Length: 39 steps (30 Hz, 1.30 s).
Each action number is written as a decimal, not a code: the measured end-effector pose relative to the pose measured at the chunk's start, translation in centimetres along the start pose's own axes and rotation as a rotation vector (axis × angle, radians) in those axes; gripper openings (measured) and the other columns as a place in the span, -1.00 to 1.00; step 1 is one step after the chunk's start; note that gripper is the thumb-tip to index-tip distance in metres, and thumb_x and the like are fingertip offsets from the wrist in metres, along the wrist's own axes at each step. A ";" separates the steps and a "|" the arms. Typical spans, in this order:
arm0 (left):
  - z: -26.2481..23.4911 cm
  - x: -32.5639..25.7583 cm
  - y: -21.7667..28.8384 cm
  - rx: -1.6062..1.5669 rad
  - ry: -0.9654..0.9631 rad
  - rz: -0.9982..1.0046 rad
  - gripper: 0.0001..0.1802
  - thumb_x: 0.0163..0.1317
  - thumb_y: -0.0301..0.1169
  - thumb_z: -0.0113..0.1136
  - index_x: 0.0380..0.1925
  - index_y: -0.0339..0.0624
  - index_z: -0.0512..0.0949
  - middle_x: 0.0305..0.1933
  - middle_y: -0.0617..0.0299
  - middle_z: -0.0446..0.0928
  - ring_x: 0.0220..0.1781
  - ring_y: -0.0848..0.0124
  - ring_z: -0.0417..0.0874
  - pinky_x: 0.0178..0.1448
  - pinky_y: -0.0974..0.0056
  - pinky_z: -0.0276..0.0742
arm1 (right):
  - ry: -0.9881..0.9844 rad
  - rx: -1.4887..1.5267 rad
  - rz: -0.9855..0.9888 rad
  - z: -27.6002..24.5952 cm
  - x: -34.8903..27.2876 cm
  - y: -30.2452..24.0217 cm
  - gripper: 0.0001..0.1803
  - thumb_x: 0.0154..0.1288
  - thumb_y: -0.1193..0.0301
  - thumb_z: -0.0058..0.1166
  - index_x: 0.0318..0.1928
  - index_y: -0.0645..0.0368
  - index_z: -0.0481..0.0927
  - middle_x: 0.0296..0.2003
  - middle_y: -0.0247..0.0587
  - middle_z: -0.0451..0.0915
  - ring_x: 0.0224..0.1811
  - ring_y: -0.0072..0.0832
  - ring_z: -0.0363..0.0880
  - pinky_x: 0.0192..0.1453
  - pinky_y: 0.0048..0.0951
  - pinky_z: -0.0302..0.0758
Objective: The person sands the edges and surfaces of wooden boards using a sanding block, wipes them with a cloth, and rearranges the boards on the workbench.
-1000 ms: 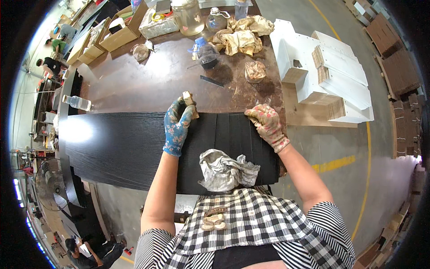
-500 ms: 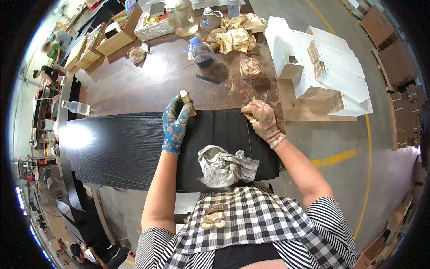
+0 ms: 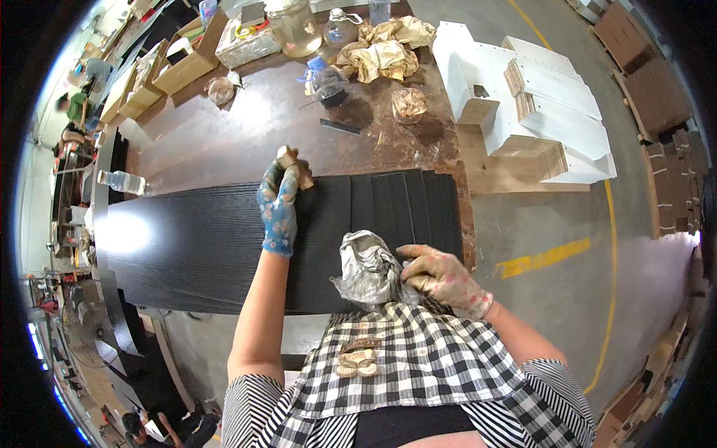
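Observation:
A long black wood-grain panel (image 3: 202, 239) lies across the brown worktable (image 3: 246, 127). My left hand (image 3: 280, 201), in a blue stained glove, grips a small tan block (image 3: 293, 160) at the panel's far edge. My right hand (image 3: 441, 275), in a paint-stained glove, has come down to the near edge and holds a crumpled grey rag (image 3: 367, 270) that lies on the panel. A checked apron (image 3: 418, 358) fills the bottom of the view.
Crumpled tan cloths (image 3: 381, 52), a large glass jar (image 3: 293, 28), plastic bottles (image 3: 323, 75) and cardboard boxes (image 3: 187, 63) crowd the table's far side. White panels (image 3: 538, 104) are stacked at the right. A yellow line (image 3: 541, 257) marks the concrete floor.
My right hand left the panel's far right edge and moved back to the near edge, onto the grey rag. My left hand stays at the far edge with the block.

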State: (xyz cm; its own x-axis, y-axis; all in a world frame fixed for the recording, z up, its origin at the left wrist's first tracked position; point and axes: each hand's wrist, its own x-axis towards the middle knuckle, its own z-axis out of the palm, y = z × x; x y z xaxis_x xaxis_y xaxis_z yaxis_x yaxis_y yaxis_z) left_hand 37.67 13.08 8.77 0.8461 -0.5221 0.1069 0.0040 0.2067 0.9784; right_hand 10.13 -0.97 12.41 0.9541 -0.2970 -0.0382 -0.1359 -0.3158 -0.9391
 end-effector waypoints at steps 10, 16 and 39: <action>1.8 -5.1 6.3 -0.189 -0.031 0.051 -0.43 0.38 -0.16 0.12 0.25 -0.31 0.34 0.22 -0.05 0.46 0.06 0.20 0.60 0.13 0.10 0.57 | -0.177 0.214 -0.002 3.7 3.7 -3.8 -0.83 0.30 0.44 0.08 -0.15 0.26 0.58 -0.28 -0.12 0.67 -0.24 -0.35 0.66 -0.09 -0.38 0.56; 1.1 -4.8 8.2 -0.407 -0.074 0.221 -0.37 0.30 -0.26 0.19 0.29 -0.31 0.27 0.28 -0.08 0.39 0.08 0.18 0.59 0.16 0.10 0.58 | -0.029 0.410 -0.155 4.4 6.6 -4.2 -0.80 0.22 0.52 0.24 -0.12 0.20 0.62 -0.11 -0.21 0.65 -0.10 -0.49 0.61 0.02 -0.44 0.56; 3.7 -7.1 2.7 0.046 -0.111 -0.127 -0.58 0.27 -0.43 0.15 0.13 -0.34 0.49 -0.04 0.18 0.60 -0.03 0.45 0.58 0.15 0.34 0.46 | 0.125 -0.442 -0.439 0.6 -4.7 5.9 -0.87 0.01 0.38 0.30 -0.43 -0.01 0.58 -0.48 -0.38 0.55 -0.37 -0.35 0.56 -0.30 -0.26 0.49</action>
State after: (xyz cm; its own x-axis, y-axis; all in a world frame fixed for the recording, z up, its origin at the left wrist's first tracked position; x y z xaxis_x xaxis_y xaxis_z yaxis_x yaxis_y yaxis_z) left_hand 29.69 14.26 11.33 0.7762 -0.6305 -0.0021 0.0811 0.0966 0.9920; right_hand 4.99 -0.91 6.83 0.9114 -0.1498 0.3833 0.1380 -0.7663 -0.6275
